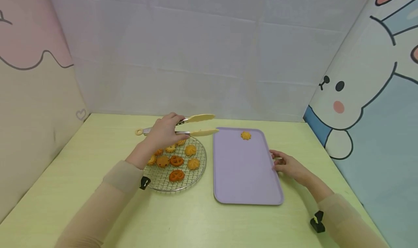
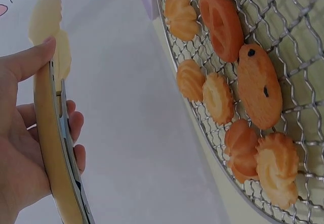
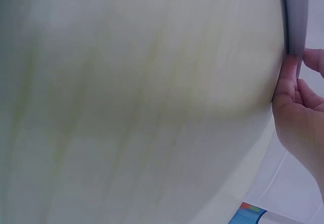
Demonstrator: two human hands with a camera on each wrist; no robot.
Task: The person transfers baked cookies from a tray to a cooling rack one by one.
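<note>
My left hand [image 1: 164, 131] grips a pair of tongs [image 1: 203, 133] with cream-yellow tips, held above the far part of a round wire rack [image 1: 196, 179]. The tong tips are spread, with nothing between them. On the rack lie several cookies: pretzel-shaped ones [image 1: 176, 175], swirled ones [image 1: 193, 164] and a round brown one with dark dots [image 1: 162, 161]. To the right is a lilac tray [image 1: 245, 168] bearing one small flower-shaped cookie [image 1: 246, 135] near its far edge. My right hand [image 1: 291, 168] pinches the tray's right rim between thumb and fingers.
Everything stands on a pale yellow-green table [image 1: 183, 219]. A white wall [image 1: 202, 59] rises behind its far edge. Panels with cartoon drawings flank both sides, a rabbit [image 1: 346, 102] on the right one. A black wrist mount [image 1: 317, 222] sits at the right sleeve.
</note>
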